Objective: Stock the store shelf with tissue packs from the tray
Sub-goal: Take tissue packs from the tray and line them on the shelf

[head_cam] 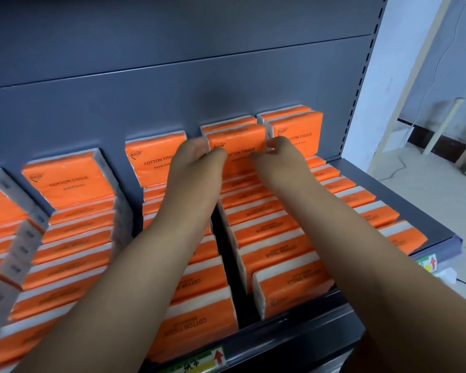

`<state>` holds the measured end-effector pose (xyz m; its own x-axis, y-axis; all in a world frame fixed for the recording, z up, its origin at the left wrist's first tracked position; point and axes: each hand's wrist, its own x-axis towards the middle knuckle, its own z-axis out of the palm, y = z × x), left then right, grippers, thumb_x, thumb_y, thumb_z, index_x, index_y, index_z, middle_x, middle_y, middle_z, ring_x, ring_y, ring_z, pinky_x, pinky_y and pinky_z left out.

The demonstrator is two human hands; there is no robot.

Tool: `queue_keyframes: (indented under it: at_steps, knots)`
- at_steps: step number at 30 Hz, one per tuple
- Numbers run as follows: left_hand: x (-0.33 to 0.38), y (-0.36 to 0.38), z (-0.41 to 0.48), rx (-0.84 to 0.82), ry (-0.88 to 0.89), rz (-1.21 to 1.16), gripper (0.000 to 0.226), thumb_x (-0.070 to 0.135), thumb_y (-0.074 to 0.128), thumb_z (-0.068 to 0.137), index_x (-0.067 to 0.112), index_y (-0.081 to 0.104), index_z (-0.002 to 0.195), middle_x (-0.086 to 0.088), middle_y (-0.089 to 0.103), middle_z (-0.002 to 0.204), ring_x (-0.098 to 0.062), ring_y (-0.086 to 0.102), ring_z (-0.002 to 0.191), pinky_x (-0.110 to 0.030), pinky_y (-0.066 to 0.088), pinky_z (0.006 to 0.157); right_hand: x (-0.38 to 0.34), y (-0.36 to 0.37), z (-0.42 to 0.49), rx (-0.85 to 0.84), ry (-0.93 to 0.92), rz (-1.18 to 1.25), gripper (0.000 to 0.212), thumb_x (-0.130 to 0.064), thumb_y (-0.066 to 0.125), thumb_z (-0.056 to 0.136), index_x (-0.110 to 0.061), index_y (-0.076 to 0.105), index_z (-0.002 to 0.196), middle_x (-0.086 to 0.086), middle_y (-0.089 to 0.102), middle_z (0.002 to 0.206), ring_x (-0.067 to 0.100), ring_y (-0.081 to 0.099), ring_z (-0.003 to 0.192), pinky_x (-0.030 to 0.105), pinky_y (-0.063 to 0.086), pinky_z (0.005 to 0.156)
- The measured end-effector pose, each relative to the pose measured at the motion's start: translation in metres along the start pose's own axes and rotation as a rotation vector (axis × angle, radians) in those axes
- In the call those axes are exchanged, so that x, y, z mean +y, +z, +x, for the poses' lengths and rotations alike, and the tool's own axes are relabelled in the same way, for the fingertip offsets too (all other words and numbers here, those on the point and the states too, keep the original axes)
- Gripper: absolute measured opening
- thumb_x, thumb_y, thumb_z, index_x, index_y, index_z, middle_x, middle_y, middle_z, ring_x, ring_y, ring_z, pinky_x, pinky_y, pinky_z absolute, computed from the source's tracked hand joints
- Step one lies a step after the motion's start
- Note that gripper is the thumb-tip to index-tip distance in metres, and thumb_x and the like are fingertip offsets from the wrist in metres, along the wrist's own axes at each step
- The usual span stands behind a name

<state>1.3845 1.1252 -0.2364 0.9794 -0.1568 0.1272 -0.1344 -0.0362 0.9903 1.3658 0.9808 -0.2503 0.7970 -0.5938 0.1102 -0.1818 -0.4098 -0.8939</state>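
Left hand point(191, 157) and right hand point(278, 154), outstretched, pinch sides of upright tissue pack point(237, 138).

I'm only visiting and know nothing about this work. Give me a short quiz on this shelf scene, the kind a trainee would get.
1. True or false: the left hand and the right hand both grip the same upright tissue pack.
2. What colour is the arrow on the lower price label? A green, B red, C blue.
3. Fill in: the tissue pack's print reads "COTTON ___".

Key: 1 true; 2 B; 3 TISSUE.
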Motion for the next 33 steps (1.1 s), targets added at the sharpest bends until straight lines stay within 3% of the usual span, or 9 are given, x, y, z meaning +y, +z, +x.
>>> queue_keyframes:
  at_steps: [2,5,8,10,13,15,19,26,33]
  knots:
    - [0.008,0.002,-0.007,0.007,0.157,0.156,0.011,0.025,0.059,0.098,0.035,0.055,0.100,0.017,0.057,0.101,-0.001,0.054,0.088,-0.021,0.045,0.084,-0.001,-0.001,-0.006,-0.002,-0.018,-0.046,0.027,-0.028,0.057,0.096,-0.021,0.052,0.121,-0.012,0.053,0.087,0.012,0.057,0.080,0.033,0.043,0.070]
    - [0.007,0.001,-0.012,0.018,0.351,0.458,0.043,0.033,0.057,0.100,0.031,0.051,0.143,0.018,0.055,0.139,-0.002,0.050,0.129,-0.018,0.036,0.101,-0.001,0.000,-0.021,0.072,-0.182,-0.348,0.044,-0.040,0.054,0.101,-0.011,0.053,0.133,0.006,0.061,0.116,0.032,0.059,0.108,0.037,0.041,0.079]
    - [0.001,-0.004,-0.015,0.039,0.513,0.641,0.044,0.032,0.056,0.099,0.026,0.050,0.142,0.010,0.055,0.139,-0.014,0.048,0.133,-0.019,0.036,0.100,-0.002,0.002,-0.038,0.183,-0.372,-0.644,0.045,-0.048,0.045,0.104,-0.012,0.056,0.127,0.012,0.063,0.119,0.035,0.057,0.106,0.039,0.039,0.074]
    - [0.000,-0.009,-0.017,0.024,0.560,0.743,0.040,0.033,0.054,0.098,0.019,0.053,0.136,0.001,0.059,0.133,-0.026,0.050,0.129,-0.035,0.043,0.106,-0.004,0.003,-0.046,0.221,-0.422,-0.655,0.043,-0.048,0.043,0.104,-0.012,0.058,0.123,0.012,0.065,0.115,0.034,0.057,0.102,0.039,0.038,0.072]
    - [-0.001,-0.025,-0.024,0.055,0.587,0.887,0.050,0.036,0.053,0.102,0.012,0.050,0.146,-0.005,0.053,0.149,-0.026,0.040,0.142,-0.035,0.029,0.121,-0.005,0.004,-0.055,0.249,-0.467,-0.600,0.044,-0.046,0.041,0.104,-0.011,0.062,0.121,0.012,0.066,0.112,0.035,0.057,0.102,0.039,0.041,0.074]
    - [0.000,-0.041,-0.030,0.090,0.626,0.978,0.056,0.040,0.048,0.101,0.008,0.049,0.148,-0.010,0.052,0.151,-0.030,0.041,0.143,-0.042,0.029,0.123,-0.007,0.008,-0.062,0.231,-0.496,-0.537,0.048,-0.046,0.040,0.101,-0.009,0.063,0.120,0.013,0.067,0.111,0.035,0.058,0.105,0.042,0.047,0.081]
    - [-0.001,-0.077,-0.047,0.131,0.601,1.070,0.061,0.046,0.044,0.100,0.008,0.049,0.147,-0.013,0.053,0.150,-0.038,0.041,0.143,-0.049,0.029,0.122,-0.018,0.023,-0.082,0.191,-0.561,-0.441,0.047,-0.044,0.044,0.101,-0.007,0.065,0.121,0.014,0.068,0.112,0.037,0.061,0.109,0.043,0.049,0.088]
    - [-0.012,-0.162,-0.098,0.274,0.574,1.114,0.058,0.043,0.046,0.101,0.007,0.054,0.145,-0.011,0.054,0.151,-0.037,0.039,0.146,-0.054,0.033,0.119,-0.046,0.069,-0.137,0.003,-0.709,-0.354,0.055,-0.046,0.042,0.103,-0.007,0.057,0.140,0.013,0.062,0.137,0.033,0.056,0.129,0.040,0.045,0.103]
    - [-0.023,-0.249,-0.174,0.481,0.355,1.285,0.065,0.049,0.045,0.099,0.011,0.045,0.152,-0.007,0.045,0.160,-0.033,0.037,0.148,-0.055,0.028,0.121,-0.078,0.130,-0.224,-0.249,-0.881,-0.255,0.061,-0.049,0.042,0.101,-0.012,0.051,0.149,0.009,0.051,0.154,0.027,0.042,0.146,0.037,0.032,0.120]
